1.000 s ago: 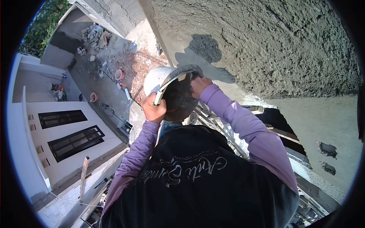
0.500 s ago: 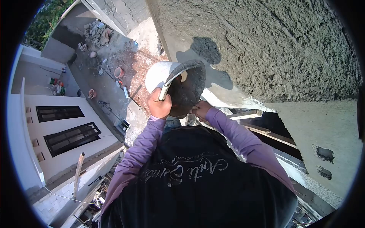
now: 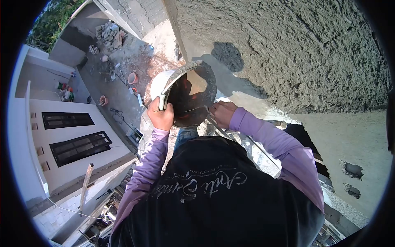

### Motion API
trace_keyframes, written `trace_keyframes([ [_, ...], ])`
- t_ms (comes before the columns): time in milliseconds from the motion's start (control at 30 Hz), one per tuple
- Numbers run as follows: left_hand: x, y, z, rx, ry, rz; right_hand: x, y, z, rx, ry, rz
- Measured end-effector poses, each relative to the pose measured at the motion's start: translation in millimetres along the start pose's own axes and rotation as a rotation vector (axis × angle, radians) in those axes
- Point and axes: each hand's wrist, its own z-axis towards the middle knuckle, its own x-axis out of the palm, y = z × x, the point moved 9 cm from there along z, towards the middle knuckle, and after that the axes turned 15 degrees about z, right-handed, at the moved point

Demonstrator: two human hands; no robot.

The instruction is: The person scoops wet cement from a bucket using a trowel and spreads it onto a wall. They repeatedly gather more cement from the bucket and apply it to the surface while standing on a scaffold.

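A white bucket (image 3: 162,82), coated with grey cement around its rim and inside, hangs tilted in front of me with its mouth facing up and to the right. My left hand (image 3: 161,115) is wrapped round the grip of its handle. Beside the lower right rim, my right hand (image 3: 222,114) is closed, and what its fingers hold is hidden. A thin, pale edge shows inside the bucket near those fingers, too dim to name. Deep shadow covers much of the bucket's inside, and a sunlit patch shows on its far wall.
A wall with rough wet-looking plaster (image 3: 284,53) rises on the right, with a dark opening (image 3: 304,142) below. Far down on the left lie a rubble heap (image 3: 111,36), small buckets (image 3: 132,78) and tools. A white building (image 3: 74,152) stands left, a wooden post (image 3: 86,185) near it.
The bucket and my left hand have shifted slightly left, and the bucket's mouth shows more of its sunlit inside. My right hand has come up and right, beside the rim.
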Motion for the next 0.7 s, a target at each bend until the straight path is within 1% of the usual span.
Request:
trace_keyframes([
  [67, 0, 10, -12, 0.030, 0.044, 0.110, -11, -39, -10, 0.225, 0.067, -0.074],
  [133, -6, -19, -18, 0.159, 0.036, 0.148, -4, -76, -6, 0.488, 0.060, 0.049],
  [167, -12, -39, -17, 0.222, 0.035, 0.115, 2, -96, -6, 0.620, 0.046, 0.108],
  [200, -15, -49, -16, 0.265, 0.019, 0.085, 18, -99, 7, 0.574, 0.085, 0.223],
  [233, -16, -56, -16, 0.268, 0.021, 0.052, 44, -100, 21, 0.525, 0.126, 0.341],
  [267, -18, -59, -15, 0.271, 0.021, 0.020, 82, -99, 39, 0.472, 0.109, 0.639],
  [300, -16, -55, -14, 0.256, 0.054, 0.013, 73, -63, 44, 0.487, 0.160, 0.825],
  [367, -10, -42, -13, 0.221, 0.120, -0.005, 96, -44, 55, 0.537, 0.130, 1.088],
  [467, -10, -19, -9, 0.131, 0.144, 0.012, 98, -30, 66, 0.449, 0.118, 1.110],
  [500, -11, -8, -9, 0.079, 0.124, -0.010, 83, -21, 61, 0.495, 0.121, 1.116],
  [533, -12, 4, -11, 0.026, 0.108, -0.034, 72, -18, 59, 0.450, 0.072, 1.074],
  [600, -11, 23, -11, -0.089, 0.061, -0.119, 49, -21, 53, 0.368, -0.031, 0.981],
  [633, -9, 29, -12, -0.155, 0.031, -0.177, 36, -25, 53, 0.323, -0.056, 0.736],
  [700, 0, 50, -19, -0.271, -0.001, -0.249, 50, -49, 55, 0.317, -0.050, 0.646],
])
